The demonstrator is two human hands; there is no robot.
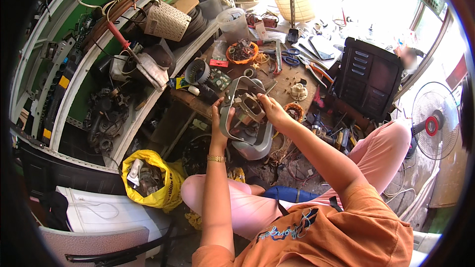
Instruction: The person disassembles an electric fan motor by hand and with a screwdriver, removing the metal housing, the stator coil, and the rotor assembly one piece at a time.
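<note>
Over the near edge of the workbench I hold up a grey plastic housing [226,113], shaped like an open, rounded frame. My left hand [218,119] is closed on its left side, fingers behind it. The thumb and fingers of my right hand [272,109] pinch its right side, beside a brownish boxy part [251,107] seen within the frame. Whether that part is fixed to the housing I cannot tell. Just below hangs or stands a larger rounded grey casing [255,149]; the frame partly hides it.
The workbench [289,76] carries an orange basket [242,52] of small parts, blue-handled scissors [291,57], pliers [316,71] and a circuit board [219,79]. A black louvred panel [368,76] leans at right near a fan [435,121]. A yellow bag [170,183] stands left, below metal shelving [79,89].
</note>
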